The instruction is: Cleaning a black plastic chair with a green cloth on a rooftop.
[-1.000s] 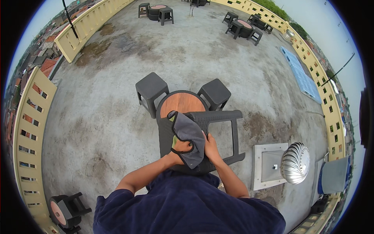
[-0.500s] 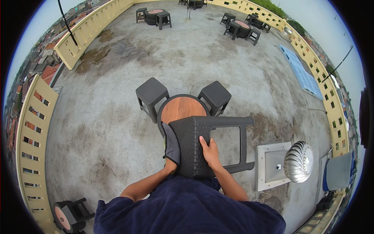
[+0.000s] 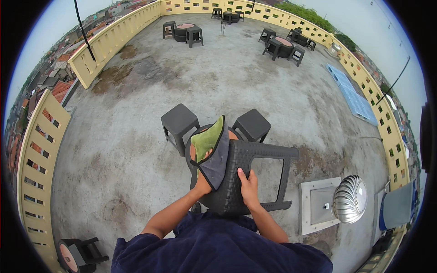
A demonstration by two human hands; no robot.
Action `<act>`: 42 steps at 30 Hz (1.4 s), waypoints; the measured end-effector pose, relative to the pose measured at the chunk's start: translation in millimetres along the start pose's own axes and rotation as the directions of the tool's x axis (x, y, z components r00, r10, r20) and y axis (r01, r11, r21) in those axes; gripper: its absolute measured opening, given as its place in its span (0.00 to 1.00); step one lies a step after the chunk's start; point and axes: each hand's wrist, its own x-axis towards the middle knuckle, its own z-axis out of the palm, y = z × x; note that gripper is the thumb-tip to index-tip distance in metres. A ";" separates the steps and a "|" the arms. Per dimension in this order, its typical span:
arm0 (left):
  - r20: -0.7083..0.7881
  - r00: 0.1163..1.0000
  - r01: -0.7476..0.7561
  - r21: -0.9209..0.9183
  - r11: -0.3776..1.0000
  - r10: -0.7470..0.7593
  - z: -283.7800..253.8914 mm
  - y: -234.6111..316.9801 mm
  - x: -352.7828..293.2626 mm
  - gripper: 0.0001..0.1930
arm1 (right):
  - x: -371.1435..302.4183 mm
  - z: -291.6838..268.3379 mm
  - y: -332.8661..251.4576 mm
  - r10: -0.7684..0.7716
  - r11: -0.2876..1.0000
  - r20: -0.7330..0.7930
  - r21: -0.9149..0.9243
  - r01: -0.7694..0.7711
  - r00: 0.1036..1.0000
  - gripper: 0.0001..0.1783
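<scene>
A dark grey plastic stool [image 3: 234, 157] lies on its side in front of my body, legs pointing right. My right hand [image 3: 248, 187] grips the stool near its seat edge, thumb on the outer side. In my left hand [image 3: 203, 184] is a cloth [image 3: 217, 164], grey on one face and green on the other. The cloth rests against the stool's seat, its upper part folded over to bare the green face. Some fingers of that hand show at the fold; the rest are covered. Behind the stool, a round wooden-topped table [image 3: 233, 135] is partly hidden.
Two upright stools, one left [image 3: 180, 117] and one right [image 3: 252, 123], flank the table. A metal turbine vent [image 3: 349, 199] stands at the right. Farther off are more tables and stools, a blue pallet [image 3: 350, 93] and a yellow parapet [image 3: 109, 43].
My left hand has moved the cloth up and right across the seat, and its green face now shows. The stool has shifted slightly and tilted; my right hand still grips it.
</scene>
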 end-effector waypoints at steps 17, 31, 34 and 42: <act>0.070 0.930 -0.363 0.031 0.931 0.360 28.3 51.2 -44.2 0.33 | 32.9 -16.9 -15.6 0.183 0.981 0.014 0.070 -0.184 0.983 0.17; 0.288 0.909 -0.370 0.220 0.903 0.302 -12.5 24.2 -4.7 0.33 | 32.6 -18.4 -31.5 0.202 0.977 0.081 0.059 -0.207 0.976 0.16; 0.156 0.832 -0.547 0.070 0.834 0.532 -25.8 60.3 29.2 0.44 | 32.1 -25.9 -30.8 0.211 0.977 0.145 0.009 -0.215 0.967 0.15; 0.198 0.977 -0.108 0.116 0.987 0.083 -96.9 58.0 107.3 0.28 | 16.0 -19.7 -53.6 0.260 0.962 0.220 0.024 -0.272 0.940 0.18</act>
